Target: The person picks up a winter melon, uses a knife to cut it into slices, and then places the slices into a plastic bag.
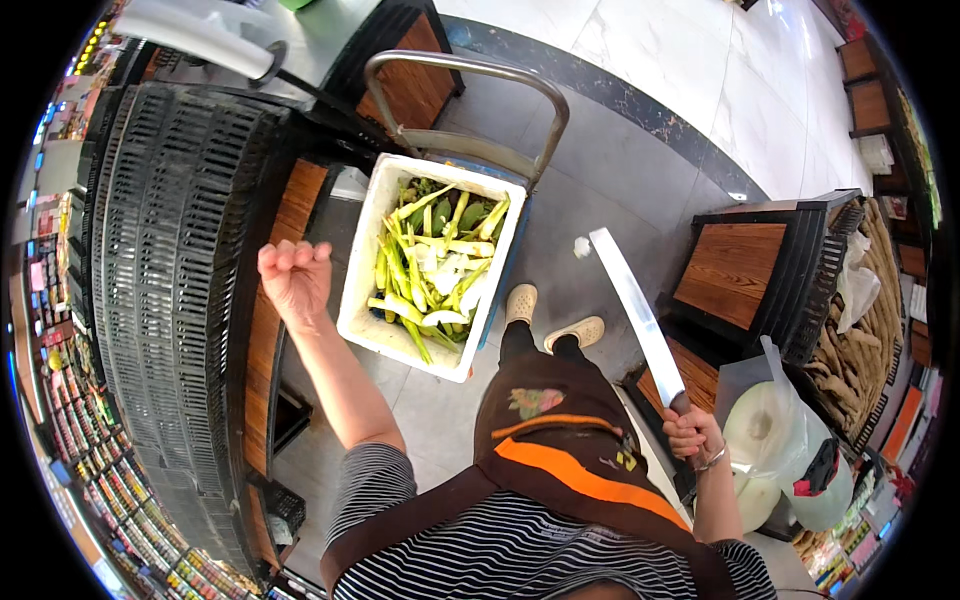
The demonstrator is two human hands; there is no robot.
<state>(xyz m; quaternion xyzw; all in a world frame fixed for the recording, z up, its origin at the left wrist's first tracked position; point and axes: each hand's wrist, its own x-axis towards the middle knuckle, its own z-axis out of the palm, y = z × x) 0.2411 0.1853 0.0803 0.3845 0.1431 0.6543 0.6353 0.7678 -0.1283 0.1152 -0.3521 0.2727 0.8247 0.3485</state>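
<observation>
A long knife with a broad steel blade (641,315) extends up and away from my right hand (694,435), which grips its dark handle. Loosely bent and empty, my left hand (296,289) is raised beside the stacked black plastic crates (180,300). Between my hands, on the floor side, a white foam box (352,300) holds green vegetable stalks (409,270), leaves and pale white trimmings (450,277). The box rests on a hand truck with a curved metal handle (469,60). Beside my right hand are large pale winter melons (757,424), partly under clear plastic film (780,375).
Long brown root vegetables (855,360) fill a black crate atop a wooden display stand (731,274) at right. A white scrap (582,247) lies on the grey floor (570,180). A roll of plastic bags (202,37) is mounted at upper left.
</observation>
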